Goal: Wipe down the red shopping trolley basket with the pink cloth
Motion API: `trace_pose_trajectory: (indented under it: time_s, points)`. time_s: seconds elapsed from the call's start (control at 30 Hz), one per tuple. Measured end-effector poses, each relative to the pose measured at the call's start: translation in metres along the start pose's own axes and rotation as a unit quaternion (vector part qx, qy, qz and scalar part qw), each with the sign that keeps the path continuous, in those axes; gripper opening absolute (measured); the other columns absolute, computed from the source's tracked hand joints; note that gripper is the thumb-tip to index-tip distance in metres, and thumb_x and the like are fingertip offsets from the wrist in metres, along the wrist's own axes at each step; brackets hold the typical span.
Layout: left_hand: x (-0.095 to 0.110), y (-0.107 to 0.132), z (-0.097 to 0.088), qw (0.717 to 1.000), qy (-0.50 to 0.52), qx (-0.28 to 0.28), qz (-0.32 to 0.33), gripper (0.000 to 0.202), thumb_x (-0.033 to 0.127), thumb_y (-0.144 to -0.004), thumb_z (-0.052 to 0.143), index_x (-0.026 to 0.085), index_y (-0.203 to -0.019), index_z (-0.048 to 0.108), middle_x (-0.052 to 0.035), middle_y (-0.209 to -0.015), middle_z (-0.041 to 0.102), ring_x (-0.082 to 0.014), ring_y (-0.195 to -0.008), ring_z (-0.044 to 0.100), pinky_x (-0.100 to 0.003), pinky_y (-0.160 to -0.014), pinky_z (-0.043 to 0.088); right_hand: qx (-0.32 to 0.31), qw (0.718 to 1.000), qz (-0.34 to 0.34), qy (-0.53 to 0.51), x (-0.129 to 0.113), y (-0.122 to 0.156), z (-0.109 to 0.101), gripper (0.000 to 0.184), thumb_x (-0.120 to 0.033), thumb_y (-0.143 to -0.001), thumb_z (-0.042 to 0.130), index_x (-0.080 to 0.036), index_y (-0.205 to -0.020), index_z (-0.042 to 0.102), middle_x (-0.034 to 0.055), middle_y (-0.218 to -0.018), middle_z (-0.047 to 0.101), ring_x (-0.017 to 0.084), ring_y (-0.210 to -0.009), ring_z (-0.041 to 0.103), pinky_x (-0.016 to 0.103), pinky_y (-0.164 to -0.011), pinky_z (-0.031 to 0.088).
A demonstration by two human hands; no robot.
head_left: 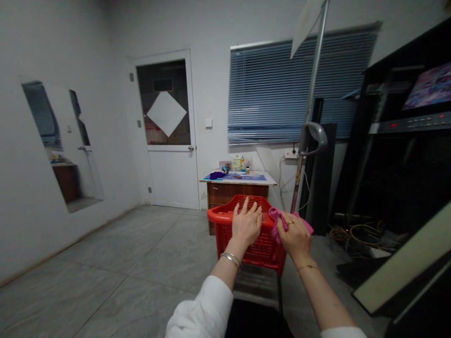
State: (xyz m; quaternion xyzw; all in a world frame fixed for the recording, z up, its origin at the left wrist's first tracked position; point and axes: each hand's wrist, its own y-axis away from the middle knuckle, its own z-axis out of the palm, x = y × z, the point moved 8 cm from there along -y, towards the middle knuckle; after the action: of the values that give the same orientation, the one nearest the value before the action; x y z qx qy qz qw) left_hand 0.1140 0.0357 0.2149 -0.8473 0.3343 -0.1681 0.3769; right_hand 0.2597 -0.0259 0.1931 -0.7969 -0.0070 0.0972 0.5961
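Observation:
A red plastic shopping basket (225, 237) with a lattice wall stands before me on dark legs. My left hand (247, 220) rests on its near rim, fingers spread and holding nothing. Bunched in my right hand (295, 234) is a pink cloth (276, 218), pressed against the basket's right rim. Part of the cloth sticks out beyond my knuckles on the right. My hands hide some of the near rim, and the inside of the basket shows only in part.
Behind the basket is a wooden desk (239, 180) holding a purple cloth (217, 175) and small bottles. A metal pole (313, 77) and a black rack (347, 136) with cables (366, 234) stand right. A white door (172, 176) and a wall mirror (66, 155) are left.

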Motion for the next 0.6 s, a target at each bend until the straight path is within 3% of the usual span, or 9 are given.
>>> trace_pose_trajectory:
  time_s: [0.1, 0.2, 0.3, 0.43, 0.5, 0.6]
  points:
    - [0.000, -0.001, 0.001, 1.000, 0.003, -0.005, 0.003, 0.037, 0.034, -0.100, 0.036, 0.031, -0.129, 0.059, 0.0026, -0.139, 0.056, -0.0232, -0.143, 0.029, -0.052, -0.113, 0.029, 0.021, 0.996, 0.082, 0.006, 0.031, -0.002, -0.010, 0.035, -0.037, -0.091, 0.047, -0.015, -0.107, 0.069, 0.0115, -0.102, 0.070, 0.021, -0.096, 0.064, 0.036, -0.092, 0.049]
    - [0.000, -0.001, 0.002, 1.000, 0.007, -0.006, 0.003, 0.036, 0.035, -0.099, 0.037, 0.032, -0.128, 0.059, 0.0026, -0.139, 0.055, -0.0237, -0.144, 0.028, -0.052, -0.113, 0.029, 0.070, 0.990, 0.124, -0.005, 0.037, 0.015, -0.019, 0.039, -0.037, -0.092, 0.045, -0.014, -0.116, 0.065, 0.0140, -0.112, 0.067, 0.023, -0.106, 0.062, 0.039, -0.096, 0.048]
    - [0.000, 0.000, 0.002, 1.000, 0.007, 0.000, -0.003, 0.036, 0.034, -0.099, 0.038, 0.032, -0.128, 0.060, 0.0025, -0.138, 0.057, -0.0239, -0.143, 0.029, -0.052, -0.113, 0.028, 0.104, 0.990, 0.091, -0.023, 0.010, 0.034, -0.017, 0.039, -0.031, -0.093, 0.043, -0.017, -0.127, 0.058, 0.0130, -0.125, 0.061, 0.025, -0.125, 0.051, 0.046, -0.106, 0.041]
    - [-0.001, 0.000, 0.002, 1.000, 0.005, 0.002, -0.003, 0.037, 0.034, -0.100, 0.036, 0.032, -0.128, 0.060, 0.0013, -0.138, 0.057, -0.0237, -0.142, 0.031, -0.052, -0.113, 0.029, 0.064, 0.997, -0.002, -0.030, -0.029, 0.036, 0.000, 0.038, -0.025, -0.092, 0.043, -0.022, -0.128, 0.057, 0.0076, -0.126, 0.062, 0.023, -0.129, 0.048, 0.047, -0.108, 0.039]
    - [-0.001, 0.000, 0.002, 1.000, 0.002, 0.000, 0.000, 0.037, 0.034, -0.100, 0.036, 0.033, -0.129, 0.059, 0.0019, -0.138, 0.057, -0.0231, -0.143, 0.030, -0.052, -0.113, 0.029, 0.049, 0.999, -0.019, -0.012, -0.028, 0.025, 0.002, 0.035, -0.027, -0.091, 0.046, -0.022, -0.122, 0.061, 0.0069, -0.120, 0.065, 0.022, -0.119, 0.055, 0.044, -0.105, 0.042]
    - [-0.001, 0.001, 0.003, 1.000, -0.002, -0.006, 0.007, 0.037, 0.034, -0.100, 0.036, 0.033, -0.130, 0.057, 0.0029, -0.139, 0.056, -0.0222, -0.144, 0.028, -0.052, -0.113, 0.028, 0.035, 0.999, 0.019, 0.005, 0.000, 0.006, -0.004, 0.033, -0.033, -0.091, 0.047, -0.018, -0.114, 0.066, 0.0092, -0.109, 0.069, 0.021, -0.103, 0.062, 0.037, -0.096, 0.047]
